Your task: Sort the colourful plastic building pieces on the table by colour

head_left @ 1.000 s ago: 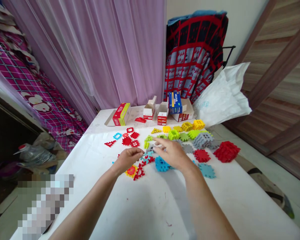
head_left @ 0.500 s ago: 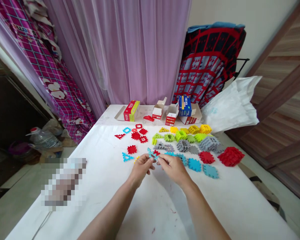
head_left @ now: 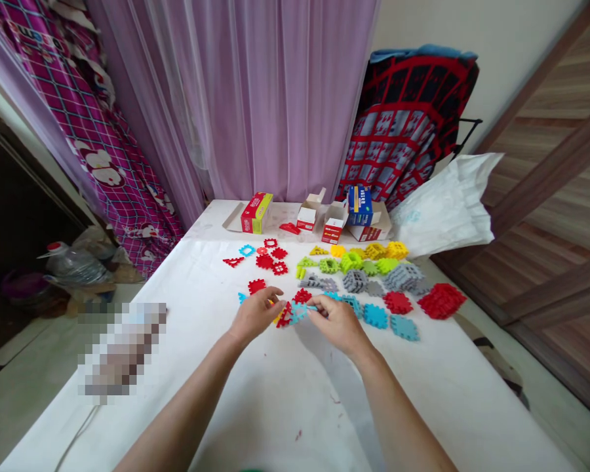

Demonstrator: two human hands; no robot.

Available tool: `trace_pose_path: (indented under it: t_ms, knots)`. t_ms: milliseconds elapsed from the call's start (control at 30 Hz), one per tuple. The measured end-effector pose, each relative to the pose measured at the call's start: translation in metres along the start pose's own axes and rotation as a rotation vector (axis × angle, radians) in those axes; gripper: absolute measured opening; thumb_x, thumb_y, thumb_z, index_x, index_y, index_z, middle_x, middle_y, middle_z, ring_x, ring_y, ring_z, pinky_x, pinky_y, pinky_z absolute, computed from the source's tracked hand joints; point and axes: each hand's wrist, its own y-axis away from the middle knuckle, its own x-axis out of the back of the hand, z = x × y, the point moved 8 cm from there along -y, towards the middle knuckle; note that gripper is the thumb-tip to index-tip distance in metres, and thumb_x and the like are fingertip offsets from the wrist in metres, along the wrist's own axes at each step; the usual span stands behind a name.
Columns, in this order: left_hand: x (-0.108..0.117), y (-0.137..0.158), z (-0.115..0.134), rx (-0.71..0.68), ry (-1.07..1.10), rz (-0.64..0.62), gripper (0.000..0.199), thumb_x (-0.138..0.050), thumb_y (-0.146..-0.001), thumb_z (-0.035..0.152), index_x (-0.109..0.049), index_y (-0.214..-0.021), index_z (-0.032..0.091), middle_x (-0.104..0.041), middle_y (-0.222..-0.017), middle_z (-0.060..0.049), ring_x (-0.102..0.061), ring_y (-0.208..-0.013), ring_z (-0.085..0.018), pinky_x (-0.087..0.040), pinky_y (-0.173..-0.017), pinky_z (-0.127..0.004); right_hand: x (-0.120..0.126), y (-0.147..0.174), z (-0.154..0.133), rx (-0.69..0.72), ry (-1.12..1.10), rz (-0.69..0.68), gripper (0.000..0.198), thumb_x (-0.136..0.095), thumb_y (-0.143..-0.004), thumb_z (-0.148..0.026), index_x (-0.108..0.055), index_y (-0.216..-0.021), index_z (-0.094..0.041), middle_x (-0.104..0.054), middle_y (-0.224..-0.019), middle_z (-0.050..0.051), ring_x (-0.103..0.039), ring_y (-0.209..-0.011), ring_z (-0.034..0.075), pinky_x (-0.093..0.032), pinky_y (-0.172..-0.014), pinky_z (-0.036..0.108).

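Note:
My right hand pinches a light-blue interlocking building piece at its right edge. To the left, my left hand is free of that piece, with thumb and fingers apart. Beside its fingertips lie a red frame-shaped piece and a yellow piece, mostly covered by the fingers. Just beyond the light-blue piece sits a small red toothed piece. A red square piece lies behind my left hand, which partly hides a blue piece.
Piles of yellow, green, grey and red pieces stand at the right. Blue squares lie nearer. Small open boxes and a white bag are at the back. A blurred-out object lies left.
My left hand has let go of the light-blue piece and moved left, its fingers spreading. My right hand keeps its pinch. The red frame-shaped piece has come into sight. The view has shifted slightly.

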Motion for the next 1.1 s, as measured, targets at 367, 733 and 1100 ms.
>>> trace_pose_path:
  t_ms: [367, 733, 1100]
  knots:
    - [0.026, 0.007, -0.064, 0.036, -0.587, -0.044, 0.028, -0.049, -0.092, 0.032, -0.066, -0.112, 0.024, -0.066, -0.122, -0.008, -0.064, -0.108, -0.023, -0.048, -0.093, -0.033, -0.015, 0.037, 0.038, -0.107, -0.102, 0.159, 0.02, -0.056, -0.076, -0.039, -0.065, -0.08, -0.022, -0.067, -0.065, 0.001, -0.061, -0.058, 0.017, -0.046, -0.055, 0.026]
    - [0.014, 0.015, -0.028, -0.149, 0.19, -0.134, 0.035, -0.048, -0.09, 0.047, -0.068, -0.105, 0.023, -0.071, -0.085, 0.0, -0.065, -0.077, -0.015, -0.05, -0.072, -0.025, -0.02, 0.005, 0.021, -0.056, -0.342, 0.298, 0.024, -0.061, -0.077, -0.042, -0.069, -0.083, -0.02, -0.07, -0.073, 0.002, -0.059, -0.058, 0.014, -0.049, -0.058, 0.026]
    - [-0.009, 0.026, -0.004, -0.183, -0.003, -0.135, 0.033, -0.059, -0.083, 0.027, -0.069, -0.114, 0.025, -0.068, -0.093, -0.002, -0.061, -0.076, -0.014, -0.047, -0.073, -0.024, -0.056, 0.011, 0.019, -0.02, -0.426, 0.042, 0.022, -0.058, -0.081, -0.038, -0.071, -0.084, -0.02, -0.07, -0.074, 0.003, -0.061, -0.064, 0.016, -0.049, -0.059, 0.026]
